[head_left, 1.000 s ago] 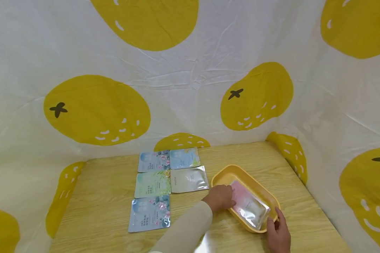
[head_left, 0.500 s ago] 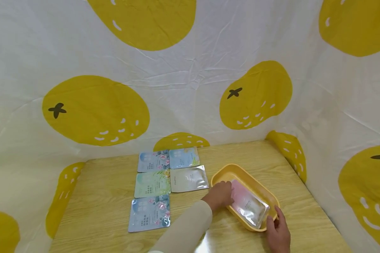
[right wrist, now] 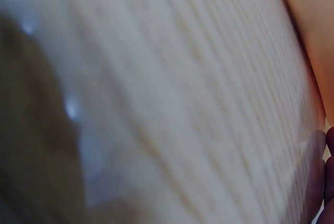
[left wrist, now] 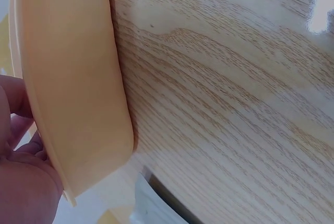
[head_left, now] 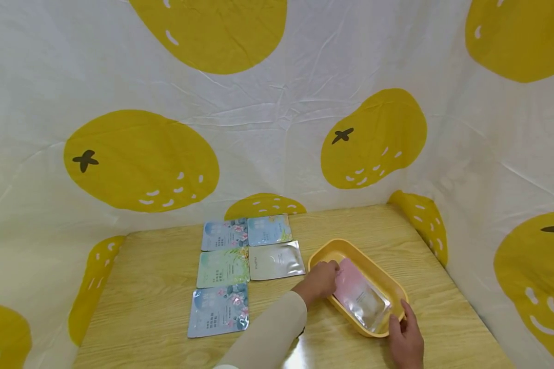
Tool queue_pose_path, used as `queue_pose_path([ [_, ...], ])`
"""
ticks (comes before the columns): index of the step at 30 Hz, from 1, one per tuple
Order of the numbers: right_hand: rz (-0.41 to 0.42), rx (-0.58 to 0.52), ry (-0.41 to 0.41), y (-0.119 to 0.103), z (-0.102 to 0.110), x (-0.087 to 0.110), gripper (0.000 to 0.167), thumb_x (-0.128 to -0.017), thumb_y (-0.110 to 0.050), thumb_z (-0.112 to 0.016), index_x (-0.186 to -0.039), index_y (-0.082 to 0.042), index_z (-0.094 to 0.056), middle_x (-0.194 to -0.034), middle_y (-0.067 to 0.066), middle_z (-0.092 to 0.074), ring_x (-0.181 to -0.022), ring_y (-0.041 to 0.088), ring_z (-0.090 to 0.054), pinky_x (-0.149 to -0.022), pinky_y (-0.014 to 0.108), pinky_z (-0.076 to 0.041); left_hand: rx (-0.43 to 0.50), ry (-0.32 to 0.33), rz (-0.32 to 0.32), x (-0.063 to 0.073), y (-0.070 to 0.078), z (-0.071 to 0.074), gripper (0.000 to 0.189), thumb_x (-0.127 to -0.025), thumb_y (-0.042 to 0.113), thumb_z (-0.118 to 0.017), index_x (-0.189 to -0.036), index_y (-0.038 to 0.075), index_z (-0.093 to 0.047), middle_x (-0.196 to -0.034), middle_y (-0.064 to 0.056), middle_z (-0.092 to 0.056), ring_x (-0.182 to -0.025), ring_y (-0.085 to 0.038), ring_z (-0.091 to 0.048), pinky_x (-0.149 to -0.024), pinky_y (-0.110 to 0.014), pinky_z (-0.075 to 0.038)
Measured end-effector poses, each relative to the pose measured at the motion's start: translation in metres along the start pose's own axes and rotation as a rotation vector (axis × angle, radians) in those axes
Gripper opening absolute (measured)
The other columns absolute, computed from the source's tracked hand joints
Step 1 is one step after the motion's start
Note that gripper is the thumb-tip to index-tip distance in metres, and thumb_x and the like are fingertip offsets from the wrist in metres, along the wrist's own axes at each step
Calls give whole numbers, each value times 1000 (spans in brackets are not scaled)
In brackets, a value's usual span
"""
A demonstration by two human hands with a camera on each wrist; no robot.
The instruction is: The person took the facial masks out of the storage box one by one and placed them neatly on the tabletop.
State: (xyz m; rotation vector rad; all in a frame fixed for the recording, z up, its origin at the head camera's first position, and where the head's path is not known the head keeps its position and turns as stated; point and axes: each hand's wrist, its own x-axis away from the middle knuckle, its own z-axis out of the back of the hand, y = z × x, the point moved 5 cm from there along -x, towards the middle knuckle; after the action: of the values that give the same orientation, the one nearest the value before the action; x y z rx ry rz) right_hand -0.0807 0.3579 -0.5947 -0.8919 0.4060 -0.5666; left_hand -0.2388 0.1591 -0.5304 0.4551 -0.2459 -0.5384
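A yellow oblong tray (head_left: 382, 279) stands slantwise on the right of the table. Inside lies a pink-and-silver face mask sachet (head_left: 362, 295). My left hand (head_left: 320, 280) reaches over the tray's left end and pinches the pink end of the sachet; its fingertips are partly hidden. The left wrist view has the tray's outer wall (left wrist: 75, 78) close up, with the left hand (left wrist: 26, 182) bent over the rim. At the near right corner my right hand (head_left: 406, 335) grips the tray's rim between thumb and fingers. Only its fingers (right wrist: 317, 174) edge into the right wrist view.
Left of the tray, several sachets lie flat in two columns: blue (head_left: 218, 310), green (head_left: 222, 267), another blue (head_left: 223, 234), light blue (head_left: 269, 230) and silver-white (head_left: 277, 260). A white curtain (head_left: 268, 154) with yellow fruit prints encloses the wooden table (head_left: 143, 287).
My left hand has shifted slightly toward the tray's far left end, and the pink sachet has slid with it. The right hand stays at the rim.
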Motion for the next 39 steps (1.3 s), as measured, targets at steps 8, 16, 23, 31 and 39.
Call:
queue_pose_path([
  [8,20,-11,9,0,-1,0,49,-100,-21,-53,-147,-6,-48,-91,16,-70,-73,-2,-52,-68,11,-36,-19,21,-52,1,0,3,32,-90,3,-65,-121,13,-69,-99,0,-66,-93,-14,-58,-87,-22,-47],
  [16,-10,18,-14,1,-2,0,51,-101,-24,-52,-148,-6,-46,-85,12,-61,-73,9,-49,-68,16,-34,30,89,-39,2,-3,7,32,-89,-1,-65,-118,13,-71,-97,2,-65,-89,-12,-57,-86,-22,-48],
  [23,-43,22,-29,3,-2,-1,51,-102,-27,-50,-149,-7,-44,-89,12,-62,-73,9,-49,-67,15,-35,88,44,-69,3,-3,14,40,-85,-5,-63,-121,12,-71,-108,3,-68,-101,-14,-57,-94,-21,-45],
  [31,-37,13,-39,3,-1,-2,52,-102,-27,-50,-150,-7,-43,-96,18,-67,-74,5,-51,-66,11,-35,235,21,-110,6,-2,20,50,-80,-11,-60,-125,10,-68,-115,-1,-67,-106,-12,-54,-91,-18,-43],
  [39,-36,7,-18,5,-1,-2,50,-101,-27,-51,-148,-8,-47,-79,4,-64,-69,3,-51,-65,12,-36,371,-72,-89,13,-1,24,59,-82,-13,-55,-137,6,-59,-135,-1,-60,-104,-7,-52,-89,-18,-40],
])
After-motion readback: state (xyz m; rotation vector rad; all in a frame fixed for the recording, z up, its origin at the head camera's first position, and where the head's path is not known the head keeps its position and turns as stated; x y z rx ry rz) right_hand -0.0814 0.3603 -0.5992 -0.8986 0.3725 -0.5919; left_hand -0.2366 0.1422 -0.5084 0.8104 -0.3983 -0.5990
